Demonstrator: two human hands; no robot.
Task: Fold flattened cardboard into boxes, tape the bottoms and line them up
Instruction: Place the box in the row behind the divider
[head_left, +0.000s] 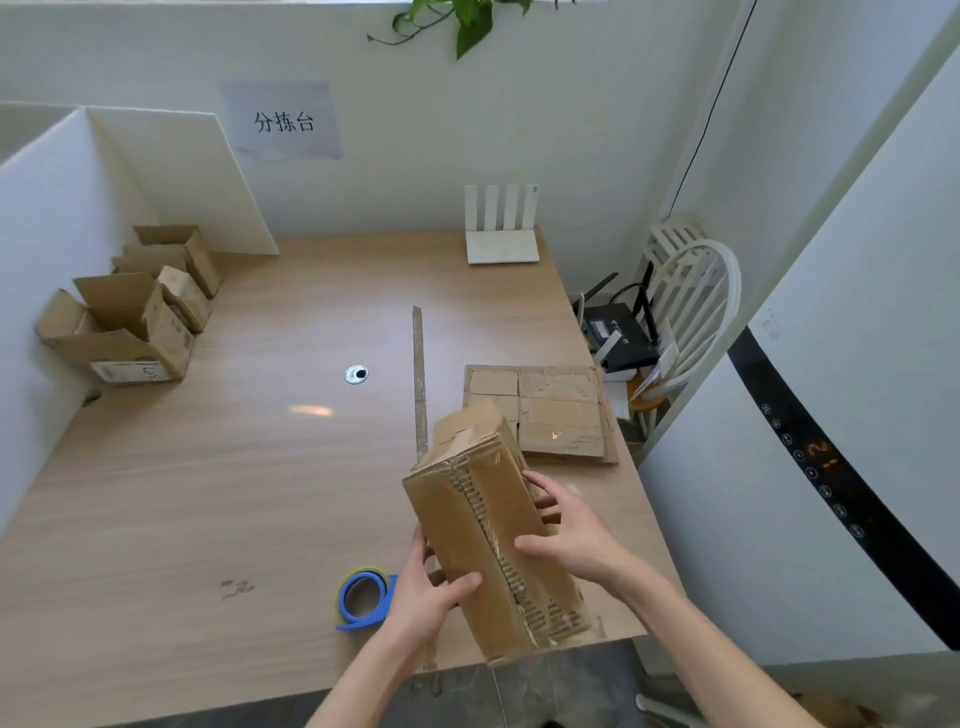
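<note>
A folded brown cardboard box (483, 525) is held above the table's front edge, its taped bottom seam turned up towards me. My left hand (423, 597) grips its left side, thumb curled over the bottom face. My right hand (566, 530) grips the right side, thumb on the bottom face and fingers round the edge. A blue tape dispenser (363, 600) lies on the table just left of my left hand. A stack of flattened cardboard (545, 410) lies behind the box at the right. Several finished open boxes (130, 322) stand in a row at the far left.
A loose cardboard strip (418, 379) lies on the wooden table (234, 467) beside the flat stack. A white router (501, 228) stands at the back edge. A cable grommet (356, 374) sits mid-table. A white chair (691, 306) and a tall white appliance (831, 415) are off the right edge.
</note>
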